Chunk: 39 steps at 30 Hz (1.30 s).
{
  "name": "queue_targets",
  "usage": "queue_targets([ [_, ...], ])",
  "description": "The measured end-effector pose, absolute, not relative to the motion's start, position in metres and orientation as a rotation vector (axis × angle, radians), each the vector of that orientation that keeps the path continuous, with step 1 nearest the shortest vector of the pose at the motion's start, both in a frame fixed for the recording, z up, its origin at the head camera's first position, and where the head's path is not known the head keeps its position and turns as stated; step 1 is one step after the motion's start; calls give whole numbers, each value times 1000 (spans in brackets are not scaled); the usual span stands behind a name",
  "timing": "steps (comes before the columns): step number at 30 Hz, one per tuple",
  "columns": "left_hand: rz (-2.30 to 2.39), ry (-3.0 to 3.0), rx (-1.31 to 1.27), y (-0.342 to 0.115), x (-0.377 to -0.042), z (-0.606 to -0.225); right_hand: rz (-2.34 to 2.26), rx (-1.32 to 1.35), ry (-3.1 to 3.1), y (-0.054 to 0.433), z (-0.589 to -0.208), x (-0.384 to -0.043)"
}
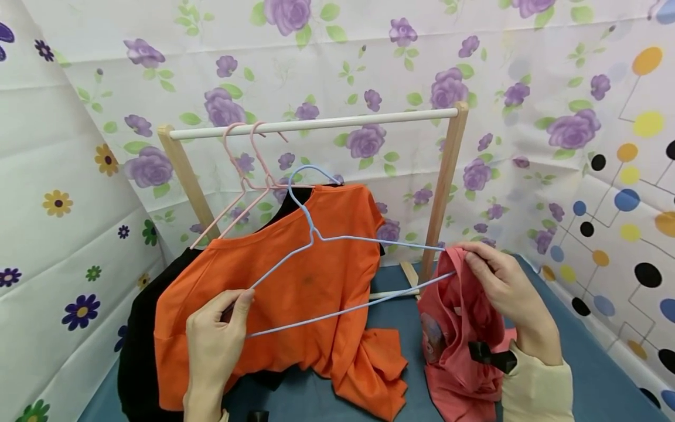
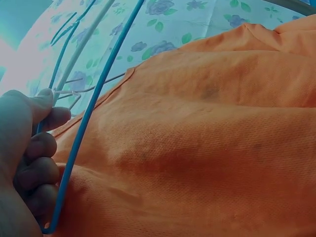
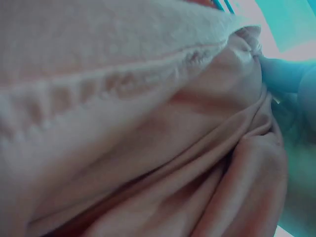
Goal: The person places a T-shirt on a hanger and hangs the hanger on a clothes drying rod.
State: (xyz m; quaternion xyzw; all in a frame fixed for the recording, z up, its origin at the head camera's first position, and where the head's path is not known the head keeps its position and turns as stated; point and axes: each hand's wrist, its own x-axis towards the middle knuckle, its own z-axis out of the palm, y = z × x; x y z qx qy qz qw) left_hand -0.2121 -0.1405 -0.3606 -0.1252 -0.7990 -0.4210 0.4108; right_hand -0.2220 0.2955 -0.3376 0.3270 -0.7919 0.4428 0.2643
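Observation:
A light blue wire hanger (image 1: 337,317) is held up in front of the rack. My left hand (image 1: 217,337) grips its left end, thumb pressed on the upper wire; the left wrist view shows the fingers curled at the blue wire (image 2: 85,121). My right hand (image 1: 508,287) pinches the edge of a pinkish-red garment (image 1: 464,351) at the hanger's right end. That end of the hanger runs into the garment's opening and is hidden there. In the right wrist view the garment's folds (image 3: 197,148) fill most of the picture, with a finger (image 3: 281,74) at its edge.
Behind the hanger stands a small rack with a white rail (image 1: 327,123) and wooden posts (image 1: 443,193). Two pink hangers (image 1: 244,187) hang at its left, with an orange shirt (image 1: 274,275) and a black garment (image 1: 139,328). A blue-grey cloth (image 1: 395,316) covers the table.

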Motion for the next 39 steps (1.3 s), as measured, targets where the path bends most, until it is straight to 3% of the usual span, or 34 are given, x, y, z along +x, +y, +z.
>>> queue_targets([
  [14,-988,-1949,-338,-139,-216,-366,1255,906,-2241,292,-341,-229],
  [39,-888,-1916,-356,-128,-223,-373,906,855,-2231,260,-345,-235],
])
